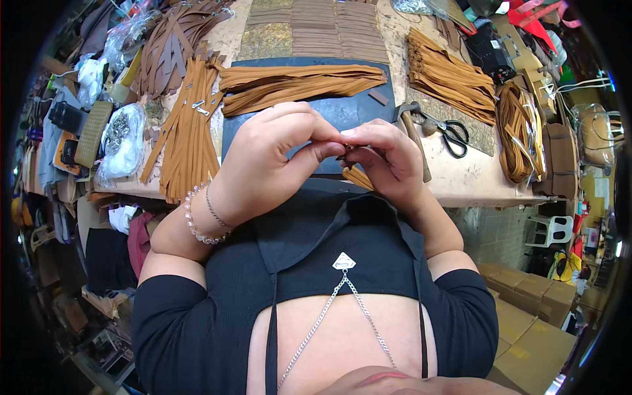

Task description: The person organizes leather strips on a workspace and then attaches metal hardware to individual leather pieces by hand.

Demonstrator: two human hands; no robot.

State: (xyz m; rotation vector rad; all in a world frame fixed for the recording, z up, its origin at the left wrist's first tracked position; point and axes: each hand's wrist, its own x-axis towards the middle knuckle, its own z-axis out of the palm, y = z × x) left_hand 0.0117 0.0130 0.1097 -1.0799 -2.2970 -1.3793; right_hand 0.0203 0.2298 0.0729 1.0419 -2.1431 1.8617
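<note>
1. Left hand [270, 148]: over near edge of dark mat [240, 138], left of the right hand. Thumb and index closed to a pinch at the tips; other fingers curled behind, mostly hidden.
2. Right hand [394, 155]: just opposite, fingertips meeting the left's. Thumb and index also pinched, remaining fingers bent in.
3. Small dark brown piece [347, 157]: between the two sets of fingertips, gripped from both sides. Mostly covered; can't tell its exact shape.
4. Ochre strip end [357, 177]: near side, just under the right hand. Can't tell if it connects to the held piece.
5. Ochre strip bundle [296, 85]: lies left-right across the mat, beyond the hands. Small brown tab [378, 97] on the mat, near the bundle's right end.
6. Left of mat: second ochre bundle [187, 141], running near-far, silver metal bits [199, 105] on top. Clear plastic bag [125, 141] further left.
7. Right of mat: hammer [414, 136], handle toward near edge; black-handled scissors [454, 138] just right of it. Third ochre bundle [451, 76] beyond them, coiled ochre bundle [515, 135] further right.
8. Far side: rows of brown strips [316, 33] laid flat; loose dark brown strips [174, 46] far left.
</note>
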